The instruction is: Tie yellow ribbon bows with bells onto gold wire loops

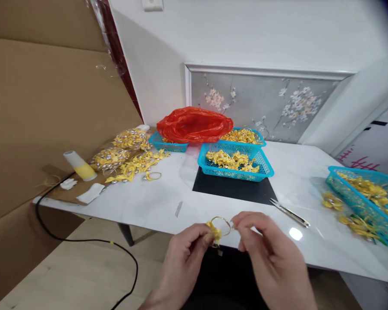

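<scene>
My left hand (187, 249) pinches a small yellow bow (215, 232) fixed to a thin gold wire ring (221, 224), at the near edge of the white table (148, 202). My right hand (265, 249) grips the other side of the same ring with thumb and forefinger. Both hands hover just above the table edge. Straight ahead stands a blue basket (236, 165) with several yellow bows, on a black mat (233, 189).
Scissors (289, 213) lie right of the mat. Another blue basket (365, 202) of yellow pieces sits at the far right. Behind are two more baskets and a red plastic bag (194, 125). Loose yellow bows (132, 165), a bottle (79, 165) and a black cable (84, 239) lie left.
</scene>
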`<state>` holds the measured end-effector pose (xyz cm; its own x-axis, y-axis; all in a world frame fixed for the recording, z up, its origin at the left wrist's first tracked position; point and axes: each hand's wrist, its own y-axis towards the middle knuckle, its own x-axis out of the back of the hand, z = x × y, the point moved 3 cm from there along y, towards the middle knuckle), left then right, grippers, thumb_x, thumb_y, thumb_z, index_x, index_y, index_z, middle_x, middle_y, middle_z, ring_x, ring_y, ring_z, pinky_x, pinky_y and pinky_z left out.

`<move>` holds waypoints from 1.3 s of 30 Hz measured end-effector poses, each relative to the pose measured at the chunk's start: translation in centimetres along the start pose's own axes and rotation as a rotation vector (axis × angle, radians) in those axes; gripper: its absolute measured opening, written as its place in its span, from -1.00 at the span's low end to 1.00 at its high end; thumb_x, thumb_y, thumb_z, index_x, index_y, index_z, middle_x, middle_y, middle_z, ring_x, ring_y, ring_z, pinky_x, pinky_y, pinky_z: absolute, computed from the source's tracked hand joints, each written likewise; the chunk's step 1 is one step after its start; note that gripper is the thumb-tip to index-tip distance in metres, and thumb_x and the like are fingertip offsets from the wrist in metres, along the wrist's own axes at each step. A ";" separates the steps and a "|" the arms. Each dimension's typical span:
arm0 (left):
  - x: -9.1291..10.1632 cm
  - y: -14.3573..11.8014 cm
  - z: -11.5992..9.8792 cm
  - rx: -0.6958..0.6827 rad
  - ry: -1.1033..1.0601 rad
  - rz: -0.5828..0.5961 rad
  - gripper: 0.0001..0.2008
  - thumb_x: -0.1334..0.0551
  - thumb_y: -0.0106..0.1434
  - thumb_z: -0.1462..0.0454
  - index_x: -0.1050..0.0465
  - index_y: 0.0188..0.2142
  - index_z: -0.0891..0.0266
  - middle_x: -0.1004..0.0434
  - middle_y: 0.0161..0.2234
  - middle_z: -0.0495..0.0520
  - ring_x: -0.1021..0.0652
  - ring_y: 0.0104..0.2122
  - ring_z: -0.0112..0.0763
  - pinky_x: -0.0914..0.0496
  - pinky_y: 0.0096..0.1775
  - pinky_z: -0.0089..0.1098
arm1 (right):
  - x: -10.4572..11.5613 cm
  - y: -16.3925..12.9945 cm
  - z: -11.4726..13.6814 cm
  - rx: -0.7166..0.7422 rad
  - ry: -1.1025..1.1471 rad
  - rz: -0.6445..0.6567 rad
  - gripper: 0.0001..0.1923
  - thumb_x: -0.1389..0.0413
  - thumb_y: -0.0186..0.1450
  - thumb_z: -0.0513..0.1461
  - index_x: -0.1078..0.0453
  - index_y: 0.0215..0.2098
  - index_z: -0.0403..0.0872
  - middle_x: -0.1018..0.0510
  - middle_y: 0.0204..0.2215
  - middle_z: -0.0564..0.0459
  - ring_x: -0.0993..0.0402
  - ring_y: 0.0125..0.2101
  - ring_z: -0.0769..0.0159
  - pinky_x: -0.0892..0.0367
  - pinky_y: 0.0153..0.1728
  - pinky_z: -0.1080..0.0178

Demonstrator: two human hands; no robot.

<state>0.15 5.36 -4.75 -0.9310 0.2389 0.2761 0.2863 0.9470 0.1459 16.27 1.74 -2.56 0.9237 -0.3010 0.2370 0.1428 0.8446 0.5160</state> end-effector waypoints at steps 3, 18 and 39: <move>0.1 -0.2 0.0 0.074 -0.099 0.034 -0.72 -0.17 0.36 0.16 -0.37 -0.47 0.21 -0.35 -0.50 -0.06 -0.35 -0.46 -0.43 -0.31 -0.39 -0.48 | 0.3 0.6 -0.5 -0.262 0.494 -0.068 -0.88 -0.02 0.45 -0.16 -0.34 -0.24 0.03 -0.53 -0.30 0.08 -0.55 -0.42 0.37 -0.49 -0.52 0.38; -0.3 -0.8 0.6 0.359 -0.651 0.085 -0.77 -0.30 0.31 0.11 -0.52 -0.40 0.19 -0.58 -0.23 0.00 -0.54 -0.17 -0.41 -0.46 -0.02 -0.45 | 3.6 1.9 -5.9 -0.408 0.629 -0.406 -0.76 -0.30 0.23 -0.09 -0.36 -0.30 0.01 -0.46 -0.47 0.21 -0.38 -0.54 0.51 -0.56 -0.33 0.23; -0.3 -0.6 -0.9 0.233 -0.424 0.087 -0.79 -0.26 0.34 0.13 -0.50 -0.36 0.19 -0.49 -0.35 -0.04 -0.45 -0.30 -0.44 -0.43 -0.19 -0.55 | -1.3 -0.9 0.8 0.248 -0.293 0.150 -0.87 -0.05 0.39 -0.35 -0.42 -0.14 -0.10 -0.48 -0.33 -0.03 -0.53 -0.41 0.32 -0.54 -0.36 0.31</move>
<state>0.44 4.56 -4.10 -0.9298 0.3400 -0.1407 0.3541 0.9308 -0.0907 14.66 0.99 -2.73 0.7825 -0.3261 0.5304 -0.1090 0.7669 0.6324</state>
